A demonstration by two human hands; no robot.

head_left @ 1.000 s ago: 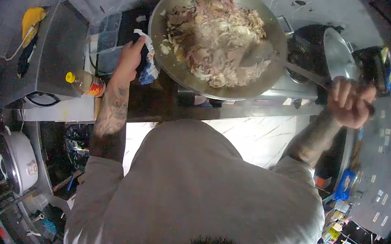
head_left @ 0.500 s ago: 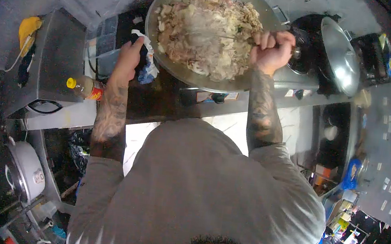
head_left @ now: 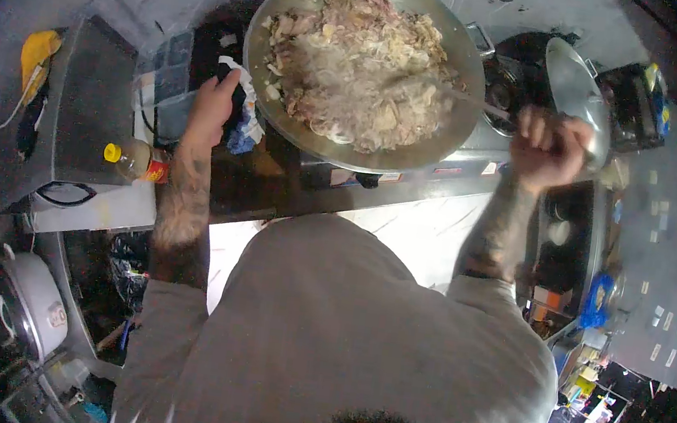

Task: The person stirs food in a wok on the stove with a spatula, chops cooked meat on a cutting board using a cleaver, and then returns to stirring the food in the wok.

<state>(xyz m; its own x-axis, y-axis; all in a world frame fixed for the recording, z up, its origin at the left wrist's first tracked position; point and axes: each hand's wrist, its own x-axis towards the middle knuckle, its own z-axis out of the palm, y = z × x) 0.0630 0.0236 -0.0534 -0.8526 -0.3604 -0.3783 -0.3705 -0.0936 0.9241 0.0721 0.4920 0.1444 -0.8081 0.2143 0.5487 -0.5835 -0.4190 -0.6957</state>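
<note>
A wide metal pan (head_left: 460, 129) full of steaming chopped meat and pale onion-like slices (head_left: 364, 71) sits at the top middle. My right hand (head_left: 550, 151), right of the pan, is closed around the handle of a long metal cooking utensil (head_left: 491, 107). Its far end is buried in the food, so its kind is hidden. At the pan's left side, my left hand (head_left: 213, 107) is closed on a bunched white and blue cloth (head_left: 245, 128). Whether a pan handle lies under the cloth cannot be seen.
A yellow-capped bottle (head_left: 138, 161) stands left of my left forearm, near a grey metal box (head_left: 94, 105). Behind the left hand are clear plastic containers (head_left: 169, 93). To the right, a large metal lid (head_left: 577, 93) leans beside a burner (head_left: 501, 92).
My right hand has drawn the utensil rightward, from over the food to beyond the pan's right rim. My left hand stays at the cloth. The view has shifted slightly.
</note>
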